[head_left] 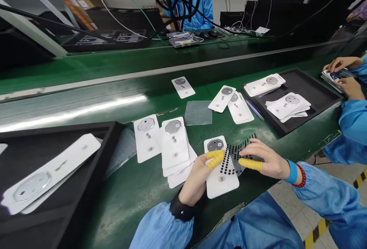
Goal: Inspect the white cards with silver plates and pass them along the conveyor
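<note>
A clear sheet of black dot stickers (227, 162) is held bent between my hands, over a white phone-shaped panel (220, 188) with a dark round camera area at its top. My left hand (197, 172), with yellow finger cots on thumb and forefinger, is closed in a pinch at the sheet's left edge. From the right, my right hand (265, 159) grips the sheet with its fingers and a yellow-capped thumb. Left of the panel lies a stack of similar white panels (174, 146), and beside that another panel (146, 142).
Several white panels lie in black trays (318, 88) at right and left (111, 130). Beyond my hands are another clear sheet (197, 112), loose panels (183, 88) and purple tweezers (254, 110). At far right, a co-worker's hands (348, 77) hold panels; another person (200, 4) sits opposite.
</note>
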